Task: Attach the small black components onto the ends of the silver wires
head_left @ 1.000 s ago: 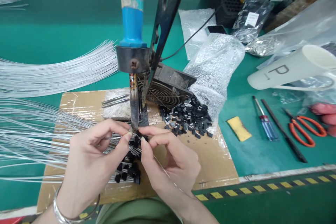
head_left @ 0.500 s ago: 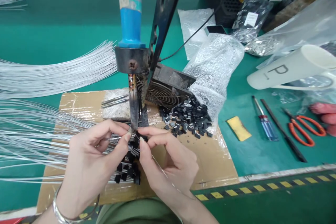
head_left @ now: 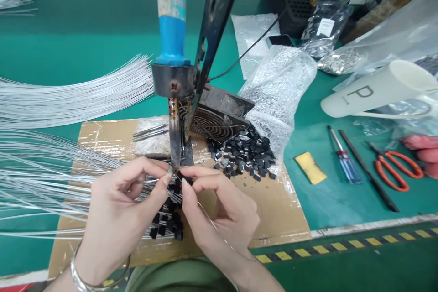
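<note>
A blue-handled soldering iron [head_left: 172, 39] is clamped upright, tip downward, between my fingertips. My left hand [head_left: 126, 205] is closed in a pinch just left of the tip, on what looks like the end of a thin wire [head_left: 148, 182]; the fingers partly hide it. On the right, my right hand [head_left: 219, 210] pinches thin solder wire [head_left: 208, 219], which trails down over the palm to the wrist. A small black piece shows by its index fingertip. Below the fingers lie several black connectors [head_left: 167, 224] on wire ends.
Bundles of white wires [head_left: 68, 102] lie at left. Behind the iron stands a small fan [head_left: 219, 121], with loose black connectors [head_left: 251, 150] piled beside it on cardboard [head_left: 273, 214]. A yellow sponge [head_left: 310, 168], screwdriver [head_left: 345, 159], orange-handled pliers [head_left: 398, 169] and white mug [head_left: 372, 89] are at right.
The whole view has shifted very slightly. Both hands keep their pinch at the iron's tip, with no clear movement.
</note>
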`<state>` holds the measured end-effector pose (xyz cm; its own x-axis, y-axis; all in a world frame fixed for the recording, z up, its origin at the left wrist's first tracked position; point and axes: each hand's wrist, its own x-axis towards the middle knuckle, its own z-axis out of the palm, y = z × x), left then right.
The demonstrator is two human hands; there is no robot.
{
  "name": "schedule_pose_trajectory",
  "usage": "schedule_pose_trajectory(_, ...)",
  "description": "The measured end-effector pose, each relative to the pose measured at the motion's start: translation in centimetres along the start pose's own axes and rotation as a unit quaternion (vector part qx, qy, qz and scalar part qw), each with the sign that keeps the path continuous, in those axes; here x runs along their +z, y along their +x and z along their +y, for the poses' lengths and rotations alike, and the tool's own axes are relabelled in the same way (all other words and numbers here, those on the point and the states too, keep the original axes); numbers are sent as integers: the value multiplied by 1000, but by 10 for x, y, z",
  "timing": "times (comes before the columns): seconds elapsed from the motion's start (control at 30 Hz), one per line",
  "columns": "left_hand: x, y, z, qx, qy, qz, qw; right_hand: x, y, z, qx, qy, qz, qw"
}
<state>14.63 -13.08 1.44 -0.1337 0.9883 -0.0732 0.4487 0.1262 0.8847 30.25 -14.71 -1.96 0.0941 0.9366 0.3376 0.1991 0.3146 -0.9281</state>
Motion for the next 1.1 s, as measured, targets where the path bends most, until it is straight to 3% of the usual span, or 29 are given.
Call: schedule_pose_trajectory(1.1, -3, -3, 0, 4, -3, -1, 1000, 3, -2, 1, -10, 3, 16, 1000)
